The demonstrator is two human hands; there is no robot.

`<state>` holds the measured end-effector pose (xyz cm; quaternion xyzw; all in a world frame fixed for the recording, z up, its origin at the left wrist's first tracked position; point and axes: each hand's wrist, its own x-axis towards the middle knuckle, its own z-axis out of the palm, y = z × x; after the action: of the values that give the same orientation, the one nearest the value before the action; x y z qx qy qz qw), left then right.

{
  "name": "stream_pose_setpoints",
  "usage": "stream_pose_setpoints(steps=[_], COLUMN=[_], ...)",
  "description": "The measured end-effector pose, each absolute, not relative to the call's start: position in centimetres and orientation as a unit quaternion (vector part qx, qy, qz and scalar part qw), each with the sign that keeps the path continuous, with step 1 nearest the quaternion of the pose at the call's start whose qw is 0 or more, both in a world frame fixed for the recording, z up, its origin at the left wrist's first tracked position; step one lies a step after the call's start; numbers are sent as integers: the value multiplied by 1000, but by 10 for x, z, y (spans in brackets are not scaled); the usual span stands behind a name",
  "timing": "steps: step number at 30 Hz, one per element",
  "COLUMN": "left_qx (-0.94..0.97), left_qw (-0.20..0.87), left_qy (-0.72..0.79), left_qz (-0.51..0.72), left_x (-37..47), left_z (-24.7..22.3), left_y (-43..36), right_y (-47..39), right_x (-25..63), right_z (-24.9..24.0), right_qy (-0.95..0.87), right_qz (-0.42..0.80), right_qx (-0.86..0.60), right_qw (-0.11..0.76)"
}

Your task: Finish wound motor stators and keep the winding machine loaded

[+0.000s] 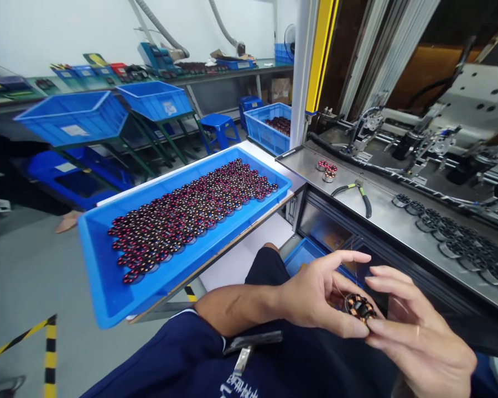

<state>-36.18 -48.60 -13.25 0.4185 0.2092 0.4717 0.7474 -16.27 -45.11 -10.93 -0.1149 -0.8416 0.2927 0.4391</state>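
Observation:
A small round motor stator (pixel 360 307) with copper windings and a dark core is held in front of my body. My left hand (pixel 321 296) grips it from the left, thumb along its near edge and index finger raised above it. From the right, my right hand (pixel 417 326) holds the same stator, thumb against its near right edge. Thin copper wire (pixel 355 268) rises from the stator between my hands. Some fingers behind the stator are hidden.
A blue tray (pixel 87 243) full of wound stators stands left. On the metal bench lie pliers (pixel 359 190), a few red-and-copper stators (pixel 328 172) and rows of dark cores (pixel 448 229). Machinery (pixel 419 143) stands behind. A person's foot (pixel 68 221) shows far left.

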Motion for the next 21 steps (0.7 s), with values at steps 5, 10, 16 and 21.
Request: stream_pose_setpoints(steps=[5,10,16,21], left_qx=[385,444,534,512], left_qw=[756,631,438,487], left_qy=[178,178,212,228], left_qz=[498,611,692,670], left_x=[-357,-342,-327,-332], left_z=[-130,-131,-143,-145], left_y=[-485,-489,-489,-487], right_y=[-473,-493,-499,-490], right_x=[-165,-182,-208,-211], right_z=[-109,-121,-135,-139], right_qy=[-838,-765,-614,-594], right_qz=[116,22,137,219], right_qx=[-214,-321,-380,-350], right_qw=[488,558,678,690])
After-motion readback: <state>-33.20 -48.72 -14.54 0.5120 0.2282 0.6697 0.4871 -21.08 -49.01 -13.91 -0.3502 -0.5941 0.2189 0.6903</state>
